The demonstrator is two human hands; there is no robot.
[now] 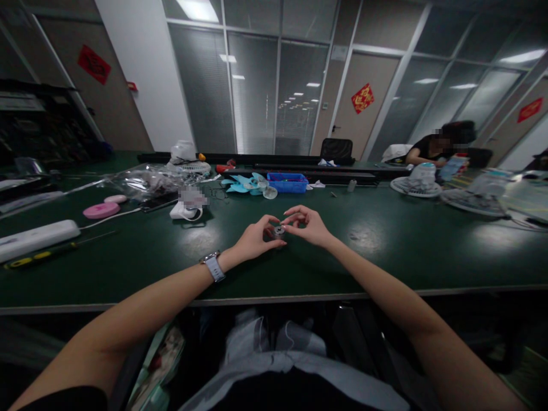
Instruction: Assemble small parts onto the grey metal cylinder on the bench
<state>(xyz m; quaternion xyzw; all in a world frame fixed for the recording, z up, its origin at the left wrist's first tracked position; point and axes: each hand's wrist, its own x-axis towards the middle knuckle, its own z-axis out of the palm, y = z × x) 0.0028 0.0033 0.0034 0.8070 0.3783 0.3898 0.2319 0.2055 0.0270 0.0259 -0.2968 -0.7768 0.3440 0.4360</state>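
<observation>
A small round silver metal part (pixel 279 231), which looks like a small electric motor, stands on the green table in front of me. My left hand (pixel 256 237) grips it from the left side, thumb in front and fingers curled behind. Above its right edge is my right hand (pixel 309 225), thumb and fingertips drawn together in a pinch at the part's top. Whatever lies between those fingertips is too small to make out. The left wrist wears a watch with a pale band (pixel 213 267).
Behind my hands are light-blue fan blades (pixel 246 183), a blue bin (pixel 286 182) and another small metal cylinder (pixel 351 185). To the left lie a white power strip (pixel 38 238), a yellow-handled screwdriver (pixel 40 255) and a pink disc (pixel 101 210). White fan parts (pixel 417 185) and a person (pixel 436 149) are at the right.
</observation>
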